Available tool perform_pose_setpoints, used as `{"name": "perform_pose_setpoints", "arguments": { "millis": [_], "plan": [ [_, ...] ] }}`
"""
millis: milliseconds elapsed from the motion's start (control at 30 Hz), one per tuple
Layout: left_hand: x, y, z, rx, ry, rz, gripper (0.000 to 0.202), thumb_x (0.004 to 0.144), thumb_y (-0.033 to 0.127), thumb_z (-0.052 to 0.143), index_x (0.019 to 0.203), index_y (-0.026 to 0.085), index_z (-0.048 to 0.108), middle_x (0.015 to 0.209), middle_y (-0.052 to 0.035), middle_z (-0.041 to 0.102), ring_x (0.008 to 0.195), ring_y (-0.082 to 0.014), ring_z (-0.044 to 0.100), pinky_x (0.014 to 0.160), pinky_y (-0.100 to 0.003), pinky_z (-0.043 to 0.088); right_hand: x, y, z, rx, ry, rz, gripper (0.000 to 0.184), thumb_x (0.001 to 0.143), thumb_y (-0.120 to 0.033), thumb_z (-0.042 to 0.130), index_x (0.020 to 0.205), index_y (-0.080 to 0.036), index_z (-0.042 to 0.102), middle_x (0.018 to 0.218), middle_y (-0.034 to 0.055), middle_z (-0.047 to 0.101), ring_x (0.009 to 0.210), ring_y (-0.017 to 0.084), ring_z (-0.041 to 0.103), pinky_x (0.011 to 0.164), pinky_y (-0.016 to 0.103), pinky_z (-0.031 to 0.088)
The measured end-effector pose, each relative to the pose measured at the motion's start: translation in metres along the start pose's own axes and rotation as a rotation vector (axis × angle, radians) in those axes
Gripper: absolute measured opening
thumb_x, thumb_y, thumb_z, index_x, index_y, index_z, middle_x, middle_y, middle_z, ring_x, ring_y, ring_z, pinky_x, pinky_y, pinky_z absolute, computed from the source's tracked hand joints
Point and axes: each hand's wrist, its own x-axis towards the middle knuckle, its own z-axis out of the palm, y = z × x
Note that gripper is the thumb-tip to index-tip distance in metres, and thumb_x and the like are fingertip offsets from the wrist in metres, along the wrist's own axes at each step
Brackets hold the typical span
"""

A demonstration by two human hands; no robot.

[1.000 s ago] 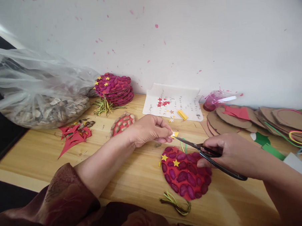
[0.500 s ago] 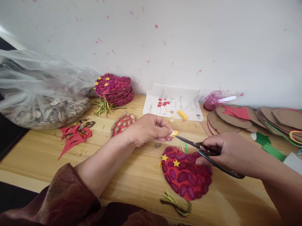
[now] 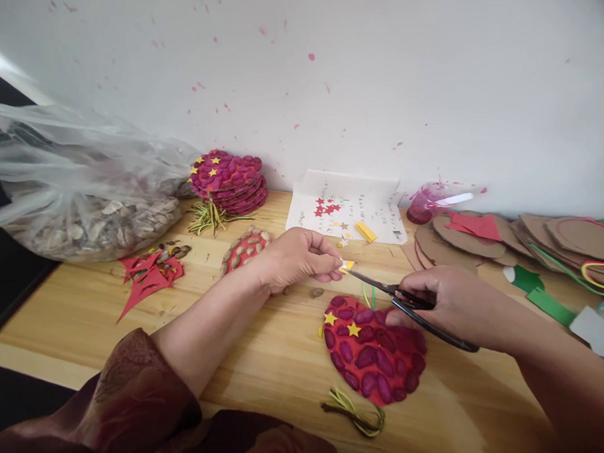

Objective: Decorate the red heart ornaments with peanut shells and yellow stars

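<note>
My left hand (image 3: 297, 257) pinches a tiny yellow paper piece (image 3: 347, 266) above the wooden table (image 3: 268, 361). My right hand (image 3: 453, 305) grips black scissors (image 3: 405, 305), whose blade tips meet the yellow piece. Below them lies a red heart-shaped card (image 3: 372, 347) covered with purple-dyed shells and two yellow stars. A bundle of green and yellow strings (image 3: 354, 411) lies just in front of the heart.
A clear plastic bag of shells (image 3: 80, 196) sits at the left. A stack of finished hearts (image 3: 228, 179), a half-covered heart (image 3: 245, 245), red scraps (image 3: 146, 273), a paper with stars (image 3: 348, 208), cardboard cut-outs (image 3: 507, 237) and green paper (image 3: 535, 286) lie along the wall.
The scissors and my right hand have shifted slightly left and closer to the yellow piece. My left hand keeps its pinch almost in place.
</note>
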Motion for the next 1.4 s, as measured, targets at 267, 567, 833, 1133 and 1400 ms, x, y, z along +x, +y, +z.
{"name": "perform_pose_setpoints", "arguments": {
  "millis": [267,567,833,1133,1400],
  "plan": [
    [-0.0004,-0.0008,0.0005,-0.014,-0.030,0.010,0.010,0.076,0.012,0.077,0.070,0.012,0.068,0.068,-0.0052,0.074,0.059,-0.0076,0.067,0.062,-0.016,0.054,-0.0023,-0.0011,0.0003,0.021,-0.004,0.011,0.048,0.076,-0.052,0.073,0.056,-0.022,0.042,0.055,-0.0064,0.036,0.054,0.012,0.032,0.048,0.027,0.024],
    [0.0007,-0.0025,0.0006,-0.004,-0.037,0.017,0.010,0.076,0.011,0.075,0.069,0.013,0.068,0.068,-0.0045,0.075,0.059,-0.0079,0.067,0.062,-0.017,0.054,-0.0027,0.0003,-0.0012,-0.056,-0.011,0.012,0.051,0.076,-0.057,0.072,0.056,-0.022,0.041,0.054,-0.0062,0.037,0.053,0.012,0.032,0.049,0.028,0.023],
    [0.0002,-0.0021,0.0008,0.006,-0.031,0.008,0.010,0.075,0.009,0.075,0.068,0.013,0.069,0.067,-0.0042,0.074,0.058,-0.0072,0.067,0.060,-0.016,0.053,-0.0037,-0.0029,-0.0031,-0.053,0.004,-0.005,0.049,0.075,-0.060,0.073,0.054,-0.021,0.050,0.051,-0.0047,0.044,0.051,0.012,0.037,0.048,0.028,0.025],
    [-0.0011,0.0022,0.0005,0.030,-0.021,0.012,0.011,0.074,0.009,0.075,0.066,0.013,0.069,0.065,-0.0037,0.074,0.055,-0.0069,0.064,0.059,-0.016,0.052,-0.0001,-0.0016,-0.0009,-0.003,-0.039,-0.005,0.052,0.076,-0.062,0.070,0.055,-0.022,0.045,0.054,-0.0060,0.038,0.053,0.012,0.035,0.049,0.028,0.024],
    [-0.0011,0.0011,-0.0007,0.025,-0.035,0.024,0.010,0.075,0.011,0.075,0.068,0.013,0.069,0.067,-0.0044,0.074,0.057,-0.0071,0.065,0.060,-0.016,0.052,-0.0019,-0.0034,-0.0005,0.042,-0.044,0.021,0.049,0.075,-0.055,0.073,0.056,-0.022,0.041,0.056,-0.0064,0.033,0.055,0.012,0.032,0.050,0.028,0.022]
  ]
}}
